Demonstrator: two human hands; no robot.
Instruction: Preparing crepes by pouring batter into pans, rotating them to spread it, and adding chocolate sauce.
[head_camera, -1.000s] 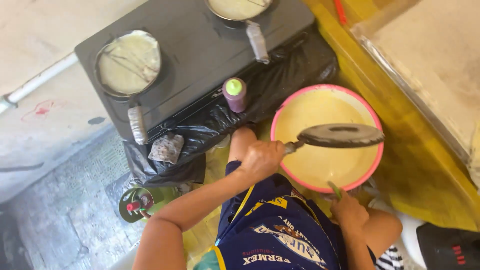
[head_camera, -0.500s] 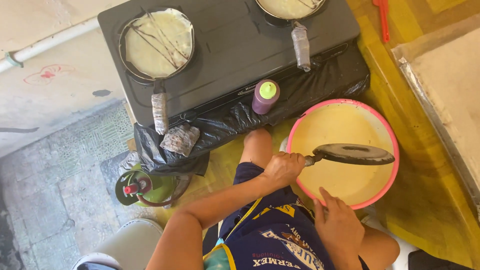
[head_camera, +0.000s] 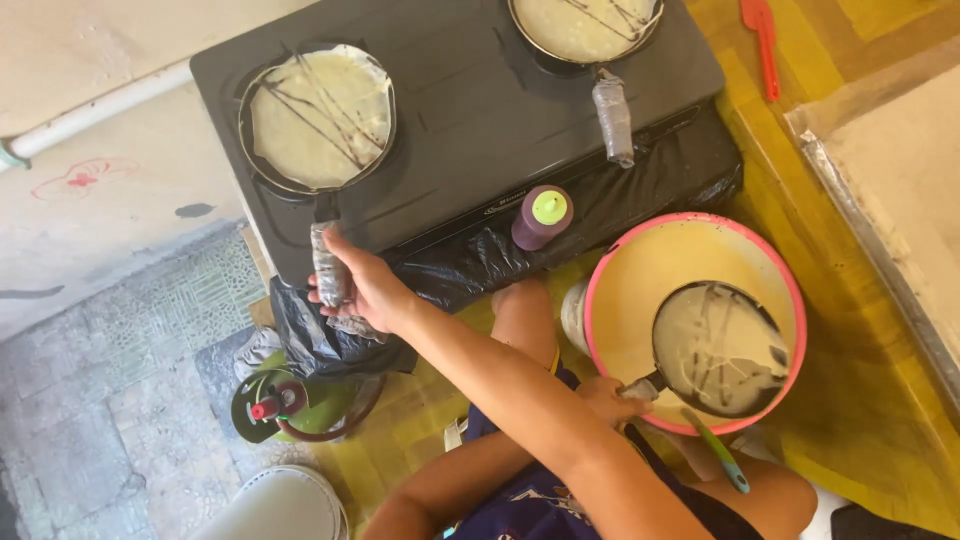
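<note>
Hands both closed: right hand (head_camera: 365, 285) on wrapped pan handle (head_camera: 328, 265), left hand (head_camera: 605, 395) on pan (head_camera: 715, 345).

right hand (head_camera: 368, 285) reaching far forward with arm crossed over, fingers closed, left hand (head_camera: 605, 397) gripping low

Bright, even daylight, warm cast; no hard shadows. Soft sheen on the black stove (head_camera: 470, 120) top and crinkled glare on the plastic wrap (head_camera: 620, 215) below it. Batter in the bowl (head_camera: 640, 290) reads pale, nearly washed out. Lower centre, the arm (head_camera: 520, 400) is soft (too close for focus). Upper frame fairly sharp. Mild wide-angle bending at right edge along the tray (head_camera: 860, 220).
</note>
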